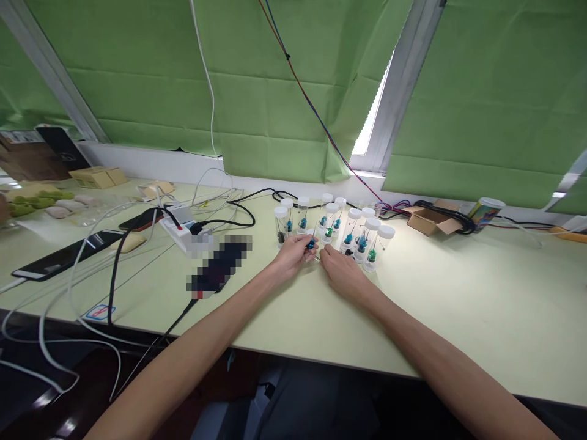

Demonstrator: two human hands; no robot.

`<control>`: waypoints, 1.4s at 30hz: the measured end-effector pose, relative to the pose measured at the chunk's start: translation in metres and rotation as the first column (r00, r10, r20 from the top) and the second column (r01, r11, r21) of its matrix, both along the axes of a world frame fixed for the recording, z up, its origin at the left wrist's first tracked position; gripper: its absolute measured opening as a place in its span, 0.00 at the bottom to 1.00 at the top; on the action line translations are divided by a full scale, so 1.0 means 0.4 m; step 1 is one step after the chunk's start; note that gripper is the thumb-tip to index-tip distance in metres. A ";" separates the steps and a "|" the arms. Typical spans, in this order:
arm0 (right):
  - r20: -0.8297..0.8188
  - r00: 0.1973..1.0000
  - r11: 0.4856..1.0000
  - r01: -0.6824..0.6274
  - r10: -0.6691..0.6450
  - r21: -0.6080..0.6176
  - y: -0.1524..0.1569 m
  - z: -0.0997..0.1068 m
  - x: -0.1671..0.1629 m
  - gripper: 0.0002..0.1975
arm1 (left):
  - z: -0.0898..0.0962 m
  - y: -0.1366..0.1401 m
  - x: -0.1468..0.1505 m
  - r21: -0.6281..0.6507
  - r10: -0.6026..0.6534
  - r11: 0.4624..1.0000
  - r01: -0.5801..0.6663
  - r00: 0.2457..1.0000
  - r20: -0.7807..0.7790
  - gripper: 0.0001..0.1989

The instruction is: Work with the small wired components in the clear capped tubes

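My left hand [293, 255] pinches a small blue piece [310, 243] with a thin dark stem, above the table just in front of a group of clear tubes. Close beside it, my right hand [343, 270] is closed, with its fingertips pointing toward the left hand. A thin light-coloured sliver [317, 258] shows between the two hands; what the right fingers grip is too small to name. Several clear tubes with white caps [352, 229] stand upright behind the hands. Inside them are blue or green pieces with thin stems, such as the green one [372, 255] in the rightmost tube.
On the left lie a phone [68, 253], a white power strip [177, 229] with plugged cables, and a pixelated dark object [220, 266]. An open cardboard box [428, 220] and a printed canister [487, 212] sit at the back right. The table's front edge [321, 362] runs below my forearms.
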State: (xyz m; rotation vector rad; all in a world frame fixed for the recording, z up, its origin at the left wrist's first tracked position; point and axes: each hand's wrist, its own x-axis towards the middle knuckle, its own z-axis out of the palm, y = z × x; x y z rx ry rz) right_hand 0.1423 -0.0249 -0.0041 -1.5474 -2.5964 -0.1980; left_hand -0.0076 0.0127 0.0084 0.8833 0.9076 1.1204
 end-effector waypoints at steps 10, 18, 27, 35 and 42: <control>-0.389 0.907 0.982 0.184 -0.158 0.031 0.012 -0.007 0.011 0.16 | -0.004 -0.001 0.001 0.016 -0.007 1.000 0.007 1.000 0.005 0.06; -0.809 0.574 0.968 0.107 0.127 0.227 0.034 -0.037 0.013 0.18 | -0.013 -0.011 0.010 0.004 -0.040 0.999 0.040 0.998 -0.048 0.06; -0.884 0.445 0.980 0.053 0.147 0.190 0.027 -0.032 0.010 0.20 | -0.034 -0.011 0.015 0.065 -0.126 0.989 0.134 0.986 -0.106 0.09; -0.919 0.381 0.984 0.092 0.105 0.150 0.026 -0.032 0.008 0.12 | -0.020 -0.027 0.020 0.037 -0.149 0.987 0.155 0.980 -0.134 0.08; -0.946 0.305 0.984 0.105 0.107 0.145 0.022 -0.030 0.005 0.06 | -0.013 -0.037 0.022 0.048 -0.179 0.981 0.188 0.973 -0.148 0.10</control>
